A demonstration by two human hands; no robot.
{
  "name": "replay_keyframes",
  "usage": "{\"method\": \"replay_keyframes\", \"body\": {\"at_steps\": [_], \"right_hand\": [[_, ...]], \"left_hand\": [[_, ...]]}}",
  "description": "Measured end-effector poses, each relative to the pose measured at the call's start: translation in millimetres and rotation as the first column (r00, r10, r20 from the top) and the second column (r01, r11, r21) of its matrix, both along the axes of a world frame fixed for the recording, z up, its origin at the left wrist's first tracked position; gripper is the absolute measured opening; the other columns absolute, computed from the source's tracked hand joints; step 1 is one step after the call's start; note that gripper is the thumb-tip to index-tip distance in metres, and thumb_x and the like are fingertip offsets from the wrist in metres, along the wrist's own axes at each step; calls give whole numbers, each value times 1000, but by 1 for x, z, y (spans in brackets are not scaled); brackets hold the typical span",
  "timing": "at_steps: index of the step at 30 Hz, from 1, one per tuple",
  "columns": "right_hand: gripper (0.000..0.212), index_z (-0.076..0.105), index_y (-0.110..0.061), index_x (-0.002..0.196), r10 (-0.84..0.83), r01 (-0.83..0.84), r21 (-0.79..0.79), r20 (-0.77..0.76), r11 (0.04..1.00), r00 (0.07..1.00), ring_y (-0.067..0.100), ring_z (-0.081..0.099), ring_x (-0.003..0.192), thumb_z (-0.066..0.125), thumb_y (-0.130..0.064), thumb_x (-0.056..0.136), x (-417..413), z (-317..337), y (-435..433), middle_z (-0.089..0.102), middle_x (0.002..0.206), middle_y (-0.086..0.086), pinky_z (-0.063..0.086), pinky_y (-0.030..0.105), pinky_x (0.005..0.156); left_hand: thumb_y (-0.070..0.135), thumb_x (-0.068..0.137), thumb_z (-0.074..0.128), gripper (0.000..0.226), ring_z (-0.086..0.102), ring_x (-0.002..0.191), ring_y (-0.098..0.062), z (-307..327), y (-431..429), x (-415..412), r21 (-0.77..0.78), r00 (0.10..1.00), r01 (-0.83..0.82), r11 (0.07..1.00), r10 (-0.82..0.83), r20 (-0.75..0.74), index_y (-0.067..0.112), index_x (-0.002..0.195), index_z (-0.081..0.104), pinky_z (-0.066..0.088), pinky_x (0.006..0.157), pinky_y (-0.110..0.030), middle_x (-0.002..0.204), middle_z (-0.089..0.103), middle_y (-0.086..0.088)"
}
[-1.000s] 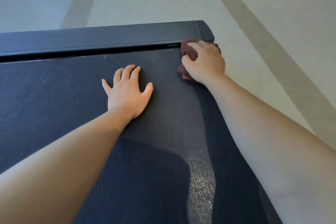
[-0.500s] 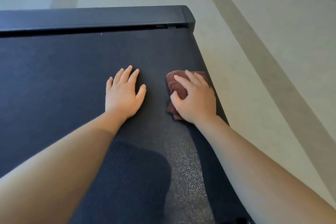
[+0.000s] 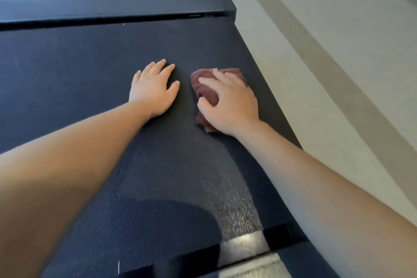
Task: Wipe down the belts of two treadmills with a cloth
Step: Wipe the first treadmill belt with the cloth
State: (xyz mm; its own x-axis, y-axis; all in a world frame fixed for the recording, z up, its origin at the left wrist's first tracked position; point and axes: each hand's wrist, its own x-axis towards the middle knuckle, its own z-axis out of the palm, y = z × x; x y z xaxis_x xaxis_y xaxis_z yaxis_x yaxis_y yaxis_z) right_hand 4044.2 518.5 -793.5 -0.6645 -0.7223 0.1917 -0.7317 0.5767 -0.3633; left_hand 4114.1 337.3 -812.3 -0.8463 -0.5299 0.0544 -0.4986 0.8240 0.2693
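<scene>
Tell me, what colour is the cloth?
Dark reddish-brown. The cloth shows best in the head view, under the right hand.

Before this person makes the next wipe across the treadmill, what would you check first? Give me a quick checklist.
1. Cloth gripped: the right hand curls its fingers over the crumpled dark-red cloth: ok.
2. Cloth on the surface: it lies on the black textured treadmill belt: ok.
3. Left hand out of the way: flat on the belt beside the cloth, not touching it: ok.
4. Cloth inside the belt's right edge: close to it, not over it: ok.
5. Dirt left on the belt: glare and shadow hide it: cannot tell.
</scene>
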Motion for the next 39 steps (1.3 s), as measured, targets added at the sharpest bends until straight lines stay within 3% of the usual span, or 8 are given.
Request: {"method": "replay_keyframes", "body": {"at_steps": [8,13,23,28,32,34,39], "right_hand": [[48,50,-38,131,25,-28,70,45,997,999,12,25,139,43,-49,85,108,7,126,35,150,-10,28,41,109],[45,54,-32,131,-55,56,-3,112,998,992,16,28,138,49,-40,87,94,11,148,37,149,-7,30,43,111],[42,55,-36,129,-226,233,-53,111,971,968,16,33,134,52,-40,87,10,10,97,43,146,-8,31,34,105],[46,52,-34,131,-105,105,7,77,994,991,21,30,137,52,-42,86,44,11,129,39,149,-4,31,40,108],[82,29,-36,144,-11,2,201,43,980,999,19,12,145,36,-78,74,77,12,166,16,158,-4,22,47,113],[93,25,-35,146,4,-14,225,41,974,999,19,8,145,35,-85,68,80,13,171,12,159,-5,21,47,114],[72,39,-35,140,-32,27,106,50,994,998,19,17,143,46,-70,78,59,8,153,24,156,-6,26,45,113]], "left_hand": [[48,95,29,61,5,145,-23,5,83,90,14,992,117,993,-117,53,21,148,20,3,115,-50,158,11,0],[53,91,23,66,5,144,-25,0,121,115,-44,986,152,987,-149,72,20,148,17,4,113,-52,158,10,-1],[52,91,24,64,7,144,-24,1,125,117,-62,991,125,990,-121,59,22,147,21,6,114,-51,157,14,0],[50,92,30,62,9,144,-25,2,127,118,-49,993,112,993,-110,42,21,146,24,8,115,-52,156,17,-1],[50,91,31,62,11,144,-25,3,128,117,-46,995,100,994,-99,29,20,146,27,8,115,-52,156,19,0],[49,91,32,62,11,144,-24,4,129,116,-39,995,99,994,-98,26,21,146,26,8,115,-52,156,19,0],[50,91,33,62,11,144,-23,4,129,116,-28,995,96,995,-96,14,22,145,27,8,115,-51,156,20,0]]}}
